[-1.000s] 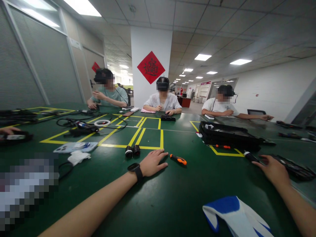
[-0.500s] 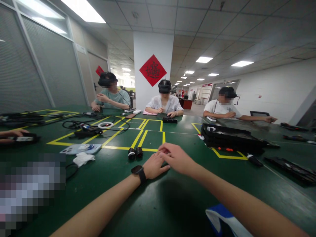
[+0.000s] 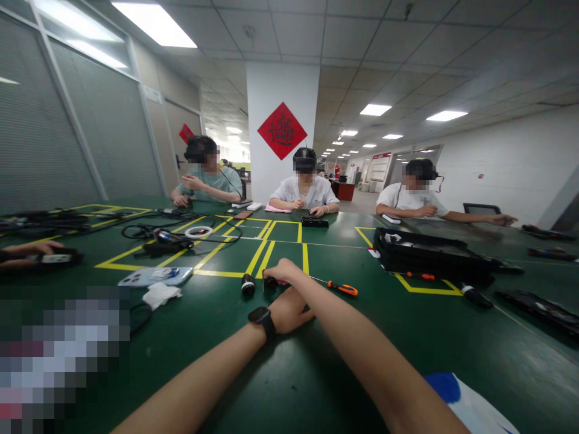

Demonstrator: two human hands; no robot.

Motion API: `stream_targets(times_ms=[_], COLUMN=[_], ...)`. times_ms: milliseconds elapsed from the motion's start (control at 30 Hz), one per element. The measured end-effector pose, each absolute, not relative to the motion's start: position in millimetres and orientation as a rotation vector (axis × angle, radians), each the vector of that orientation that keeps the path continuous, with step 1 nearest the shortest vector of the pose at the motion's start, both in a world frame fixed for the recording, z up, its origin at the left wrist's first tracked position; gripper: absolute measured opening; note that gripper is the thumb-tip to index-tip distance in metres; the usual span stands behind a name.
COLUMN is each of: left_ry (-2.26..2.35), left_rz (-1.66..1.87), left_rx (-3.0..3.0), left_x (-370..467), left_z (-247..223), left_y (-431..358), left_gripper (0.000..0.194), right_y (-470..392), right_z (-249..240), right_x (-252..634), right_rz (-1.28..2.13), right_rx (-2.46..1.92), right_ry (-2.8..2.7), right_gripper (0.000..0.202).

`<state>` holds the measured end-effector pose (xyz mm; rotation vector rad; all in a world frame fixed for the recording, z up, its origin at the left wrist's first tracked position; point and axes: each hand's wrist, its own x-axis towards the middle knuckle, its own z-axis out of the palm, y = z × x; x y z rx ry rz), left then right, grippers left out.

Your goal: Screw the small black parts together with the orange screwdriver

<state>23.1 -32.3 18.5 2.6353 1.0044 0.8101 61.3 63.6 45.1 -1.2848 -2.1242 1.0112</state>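
My left hand (image 3: 289, 310), with a black watch on the wrist, rests low over the green table, thumb apart; my right wrist hides most of its fingers. My right hand (image 3: 284, 272) reaches across it, its fingers curled round the right one of two short black cylinders (image 3: 269, 281). Just left of it stands the other black cylinder (image 3: 248, 284), which has a pale band. Right of my right wrist lies a screwdriver (image 3: 344, 289) with an orange and black handle, its shaft pointing left.
A black open case (image 3: 425, 250) lies at the right, near a black part (image 3: 538, 313). Cables and a white ring (image 3: 198, 232), a phone (image 3: 156, 276) and a crumpled tissue (image 3: 161, 295) are at the left. Three people sit opposite; another person's hand (image 3: 47, 248) shows far left.
My right hand has moved left from above my left hand and closed on the right black cylinder. The orange-handled screwdriver, earlier hidden, now shows.
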Motion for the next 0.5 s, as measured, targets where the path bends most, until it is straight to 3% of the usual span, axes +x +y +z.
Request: stream_targets(times_ms=[133,200,267,333,500], left_ry=[0.897,1.117,1.436,1.508,0.859], left_rz=[0.762,1.033,1.522,1.764,1.305], left_rx=[2.715,2.590,2.133,1.645,1.087], left_x=[23,20,17,15,19], left_z=[31,35,39,41,29], left_y=[-43,-43,-37,-27,-7], left_gripper=[0.029,0.032,0.033,0.041,0.043], right_y=[70,67,59,47,27], right_z=[55,61,67,70,67], right_x=[102,125,144,154,150], right_rz=[0.963,0.968,1.001,1.054,0.965], right_rx=[-1.450,-1.440,-1.404,-1.314,-1.107], right_ry=[-1.946,-1.909,-1.894,-1.907,-2.227], right_gripper=[0.025,0.026,0.025,0.025,0.035])
